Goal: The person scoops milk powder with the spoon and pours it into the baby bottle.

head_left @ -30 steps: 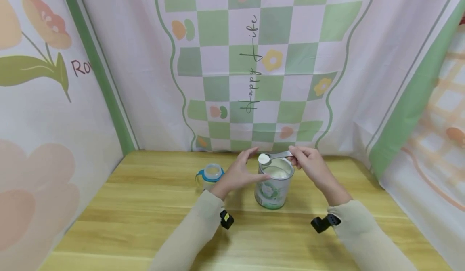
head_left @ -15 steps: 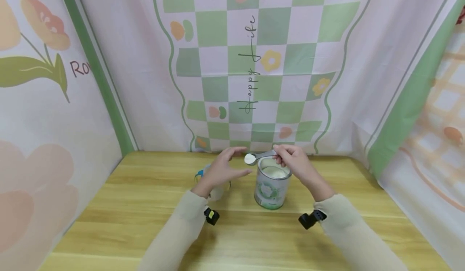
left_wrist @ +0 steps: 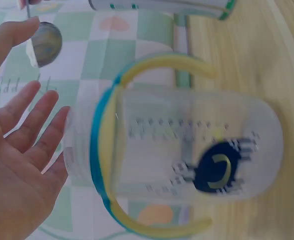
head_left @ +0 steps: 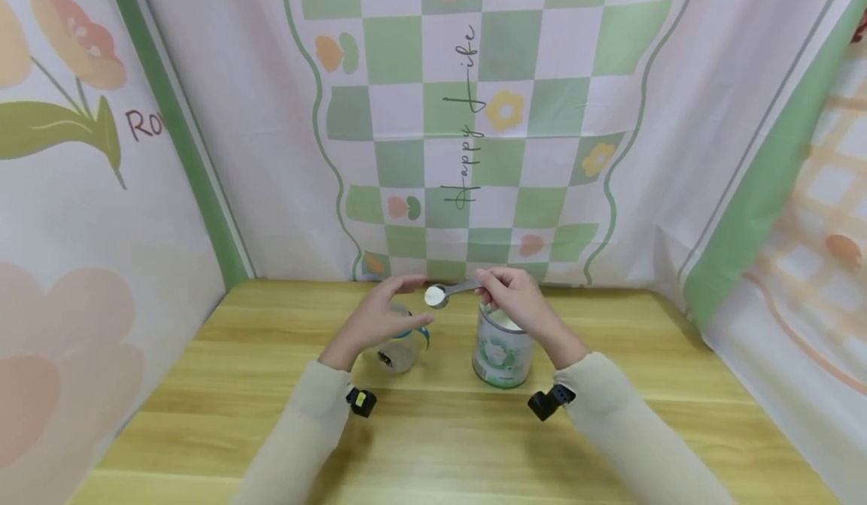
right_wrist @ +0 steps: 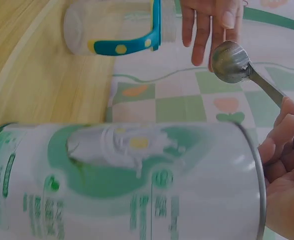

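Observation:
My right hand [head_left: 518, 298] pinches the handle of a metal measuring spoon [head_left: 436, 296] heaped with white powder. The spoon's bowl is held level, up near the bottle's mouth, between the two hands. My left hand [head_left: 379, 313] is spread around the spoon's bowl, thumb and fingers apart, holding nothing. Below and behind it, a clear baby bottle [left_wrist: 196, 145] with a blue and yellow two-handled collar stands upright and lidless; in the head view the left hand partly covers it. A white and green milk powder can [head_left: 503, 354] stands open under my right forearm, powder showing inside.
Both things stand on a wood-grain table [head_left: 433, 445]. A printed curtain [head_left: 447, 114] with green checks hangs right behind the table's back edge. Black cameras [head_left: 361, 401] are strapped at both wrists.
Both hands have moved left together. The loaded spoon has travelled from over the can's mouth to beside the bottle, and the left hand has come in front of the bottle.

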Demonstrator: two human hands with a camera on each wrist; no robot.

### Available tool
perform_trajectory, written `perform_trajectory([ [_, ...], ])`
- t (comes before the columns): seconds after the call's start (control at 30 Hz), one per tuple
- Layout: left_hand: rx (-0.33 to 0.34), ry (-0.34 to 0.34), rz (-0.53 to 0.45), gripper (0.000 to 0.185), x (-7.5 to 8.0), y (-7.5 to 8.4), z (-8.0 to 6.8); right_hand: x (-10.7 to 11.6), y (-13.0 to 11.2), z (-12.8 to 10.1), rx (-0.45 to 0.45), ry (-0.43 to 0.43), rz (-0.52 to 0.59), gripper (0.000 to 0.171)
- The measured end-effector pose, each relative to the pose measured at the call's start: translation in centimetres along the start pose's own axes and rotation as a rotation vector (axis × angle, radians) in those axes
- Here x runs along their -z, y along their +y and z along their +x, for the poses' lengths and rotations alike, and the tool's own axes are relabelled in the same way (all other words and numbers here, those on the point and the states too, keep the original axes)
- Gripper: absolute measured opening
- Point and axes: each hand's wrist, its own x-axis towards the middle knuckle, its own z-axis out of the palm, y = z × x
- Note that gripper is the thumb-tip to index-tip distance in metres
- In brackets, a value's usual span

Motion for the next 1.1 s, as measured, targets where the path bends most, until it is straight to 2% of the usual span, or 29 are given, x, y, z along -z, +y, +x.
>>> perform_trajectory([
  [0.4, 0.119, 0.007, -0.003, 0.076, 0.7, -2.7, -2.0, -2.5, -0.5, 1.1, 0.083, -0.032, -0.056, 0.039],
  [0.6, 0.159, 0.023, -0.064, 0.078, 0.6, -4.0, -2.8, -3.5, -0.9, 1.4, 0.085, -0.063, -0.043, 0.037],
  [0.87, 0.247, 0.051, -0.169, 0.077, 0.0, -5.7, -3.4, -4.8, -1.0, 1.7, 0.159, -0.089, -0.116, 0.037],
  [1.1, 0.262, 0.057, -0.209, 0.080, -0.3, -6.6, -3.6, -5.7, -0.9, 1.9, 0.147, -0.092, -0.155, 0.039],
])
